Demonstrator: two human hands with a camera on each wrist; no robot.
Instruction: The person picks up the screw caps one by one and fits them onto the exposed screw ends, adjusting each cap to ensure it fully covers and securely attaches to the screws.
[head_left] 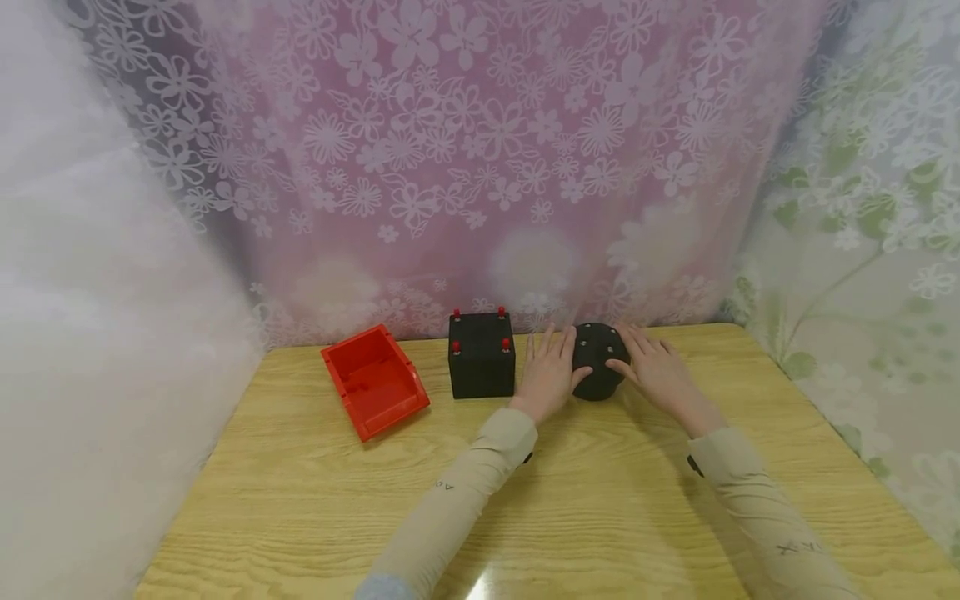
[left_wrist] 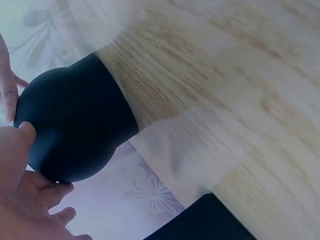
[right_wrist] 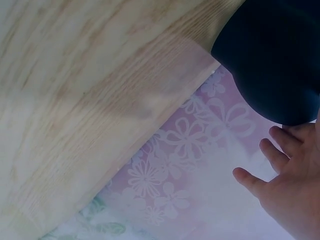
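A rounded black object [head_left: 597, 362] with small metallic studs on its top stands on the table between both hands. In the left wrist view its smooth bulging body [left_wrist: 75, 120] narrows to a shorter base. My left hand [head_left: 545, 375] touches its left side, fingers mostly straight and thumb toward the front. On the opposite side my right hand [head_left: 663, 375] touches it with thumb and extended fingers. The right wrist view shows that hand [right_wrist: 290, 180] with fingers spread, the uppermost against the black body [right_wrist: 280, 65]. A black box [head_left: 482, 371] with red-capped posts stands just left of the left hand.
An open red plastic bin [head_left: 382, 392] lies tilted at the left of the wooden table [head_left: 600, 508]. A pink floral curtain [head_left: 480, 183] hangs behind the table's back edge. A pale flowered sheet [head_left: 885, 275] hangs at the right, a white one [head_left: 90, 333] at the left.
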